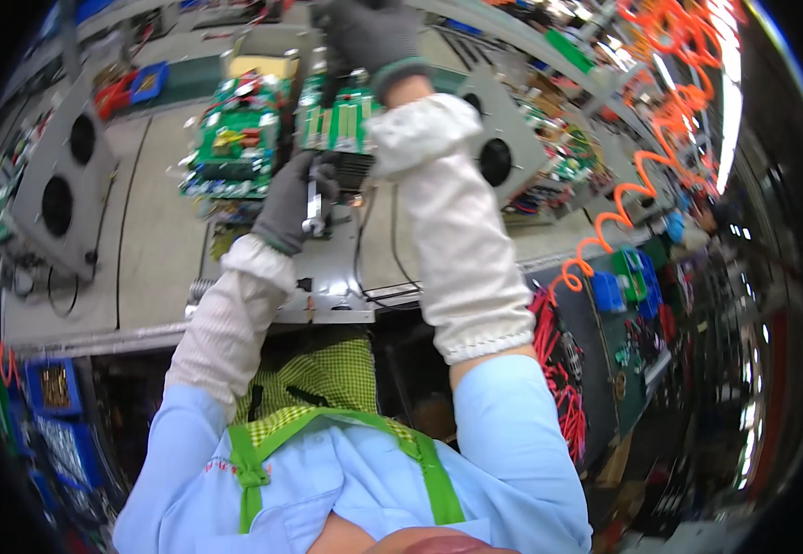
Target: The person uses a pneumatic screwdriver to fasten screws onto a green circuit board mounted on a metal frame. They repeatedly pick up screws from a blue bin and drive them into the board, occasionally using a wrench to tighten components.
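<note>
Lying along the left hand [300, 198], a silvery wrench-like tool [313, 210] is gripped by fingers that are mostly curled closed. The hand is gloved in grey and is held just short of a green circuit board with pale upright strips [332, 129], midway along the surface [166, 231]. The right hand [374, 37], gloved likewise, is stretched beyond that board toward the far edge; its fingers are blurred and cut off by the top of the view, so how far they are opened, and whether anything is held, cannot be told. Both forearms are covered by white oversleeves [470, 268] (the right one is crossed over part of the work).

To the left of the central board, a second green board crowded with components [263, 157] is set. Below the left hand, a pale metal plate [332, 303] is placed at the near edge. Toward the left end of the surface a grey housing pierced by two round openings [73, 173] is stood, and a similar grey panel [523, 152] is seen beyond the right forearm. Past the right end, an orange coiled hose [664, 28] is hung, and a bundle of red wires [545, 319] is gathered below it, near a blue bin [607, 291].
</note>
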Motion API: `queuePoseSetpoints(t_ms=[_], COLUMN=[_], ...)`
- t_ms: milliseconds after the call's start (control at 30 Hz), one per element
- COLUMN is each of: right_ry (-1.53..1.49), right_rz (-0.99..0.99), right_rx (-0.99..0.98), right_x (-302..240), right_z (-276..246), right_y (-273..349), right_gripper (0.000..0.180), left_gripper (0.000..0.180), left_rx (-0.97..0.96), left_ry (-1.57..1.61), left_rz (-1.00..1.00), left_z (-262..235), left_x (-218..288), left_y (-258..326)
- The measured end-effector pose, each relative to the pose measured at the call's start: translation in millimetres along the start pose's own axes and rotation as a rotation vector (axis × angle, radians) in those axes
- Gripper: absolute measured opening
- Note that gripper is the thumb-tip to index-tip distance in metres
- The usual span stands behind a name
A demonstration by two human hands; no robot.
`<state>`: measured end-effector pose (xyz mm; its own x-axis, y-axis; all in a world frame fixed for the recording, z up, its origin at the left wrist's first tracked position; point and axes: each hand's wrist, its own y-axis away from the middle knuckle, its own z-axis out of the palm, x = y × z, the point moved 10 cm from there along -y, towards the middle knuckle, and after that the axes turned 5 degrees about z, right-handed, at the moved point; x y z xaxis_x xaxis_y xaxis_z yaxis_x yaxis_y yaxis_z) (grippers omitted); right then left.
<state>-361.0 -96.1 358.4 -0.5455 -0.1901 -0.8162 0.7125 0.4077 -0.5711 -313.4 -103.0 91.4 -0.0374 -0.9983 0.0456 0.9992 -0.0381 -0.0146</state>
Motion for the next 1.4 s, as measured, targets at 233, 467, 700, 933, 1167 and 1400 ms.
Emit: queuePoseSetpoints(t_ms=[233, 467, 700, 933, 1167, 1400], right_ry=[-0.031, -0.042, -0.131, -0.124, -0.060, -0.186], right_rz=[0.151, 0.133, 0.163, 0.186, 0.210, 0.130], right_rx=[-0.042, -0.031, -0.124, -0.194, -0.017, 0.005], right_x=[13, 13, 20, 20, 31, 46], right_z=[5, 7, 11, 22, 1, -13], right_y=[10, 7, 7, 5, 4, -7], right_gripper=[0.017, 0.018, 0.015, 0.028, 0.020, 0.016], left_gripper=[0.018, 0.026, 0.026, 0.025, 0.028, 0.036], left_rx=[0.099, 0.107, 0.133, -0.024, 0.097, 0.028], left_ry=[-0.036, -0.057, -0.011, -0.019, -0.159, -0.288], left_rz=[0.163, 0.115, 0.076, 0.044, 0.246, 0.255], left_z=[-6, -5, -5, -3, 2, 2], left_x=[10, 8, 6, 1, 15, 14], left_y=[3, 5, 4, 8, 16, 4])
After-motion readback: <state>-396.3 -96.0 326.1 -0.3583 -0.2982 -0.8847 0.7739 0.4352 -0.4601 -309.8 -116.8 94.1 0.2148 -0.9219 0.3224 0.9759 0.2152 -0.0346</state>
